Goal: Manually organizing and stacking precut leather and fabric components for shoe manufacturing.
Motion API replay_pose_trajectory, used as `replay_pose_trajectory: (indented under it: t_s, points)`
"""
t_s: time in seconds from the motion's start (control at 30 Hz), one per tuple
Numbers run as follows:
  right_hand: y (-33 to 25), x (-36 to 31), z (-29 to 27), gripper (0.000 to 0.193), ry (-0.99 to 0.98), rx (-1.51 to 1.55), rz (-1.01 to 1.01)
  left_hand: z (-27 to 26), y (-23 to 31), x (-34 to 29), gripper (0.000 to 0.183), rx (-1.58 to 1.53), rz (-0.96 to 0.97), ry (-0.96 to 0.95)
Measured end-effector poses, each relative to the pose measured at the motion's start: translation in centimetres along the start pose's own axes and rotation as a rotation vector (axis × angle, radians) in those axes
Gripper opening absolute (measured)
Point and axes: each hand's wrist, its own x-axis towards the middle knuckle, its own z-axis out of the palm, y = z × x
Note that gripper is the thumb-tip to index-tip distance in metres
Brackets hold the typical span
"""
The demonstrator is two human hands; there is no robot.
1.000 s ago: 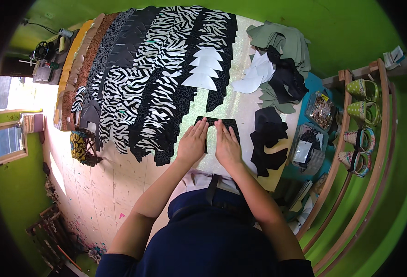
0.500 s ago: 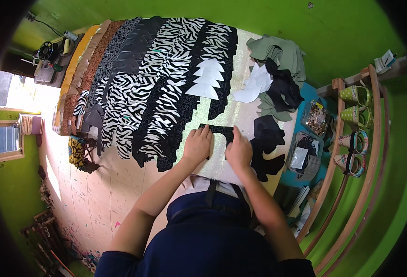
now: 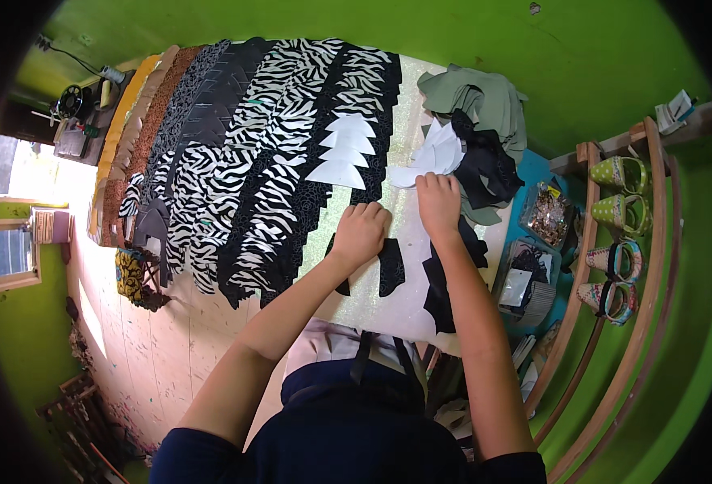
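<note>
My left hand is closed over the top of a black patterned U-shaped piece, whose two legs show below it. The middle of that piece is hidden under the hand. Farther right and away from me, my right hand has its fingers pressed together at the near edge of a fanned pile of white cut pieces. Its fingertips meet the white material, though the grip is partly hidden. Beyond my left hand, overlapping white crescent pieces lie on the black patterned rows.
Overlapping rows of zebra-striped pieces cover the table's left and middle. Green-grey pieces and black pieces lie at the right. Clear boxes stand on a blue surface, beside a wooden rack holding shoes.
My right hand has left the black U-shaped piece and moved away from me to the white pile. My left hand has shifted to the top middle of the black piece. The view has shifted slightly.
</note>
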Motion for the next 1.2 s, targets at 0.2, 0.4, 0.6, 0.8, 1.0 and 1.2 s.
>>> replay_pose_trajectory:
  t_s: [0.2,0.4,0.6,0.8,1.0,1.2]
  points:
    - [-4.1,-1.7,-2.1,0.016,-0.021,0.863,0.558,0.6,1.6,0.7,0.027,-0.688,-0.334,0.066]
    - [-5.5,-5.0,-1.9,0.018,0.046,1.216,0.519,2.3,-0.6,0.0,0.024,-1.113,-0.432,-0.087]
    - [-5.0,-5.0,-5.4,0.033,0.294,0.795,0.217,-2.4,-2.2,-1.4,0.018,-0.702,-0.197,-0.174]
    - [-6.0,-6.7,-5.0,0.021,-0.262,1.195,0.412,-3.6,-3.7,-3.4,0.024,-0.817,-0.286,-0.263]
    - [-8.0,-8.2,-2.9,0.019,-0.297,1.41,0.503,-2.9,-5.2,-6.0,0.024,-0.935,-0.505,-0.376]
    - [-8.1,-8.7,-2.0,0.02,-0.338,1.152,0.608,-2.9,-4.8,-7.2,0.031,-0.688,-0.518,-0.428]
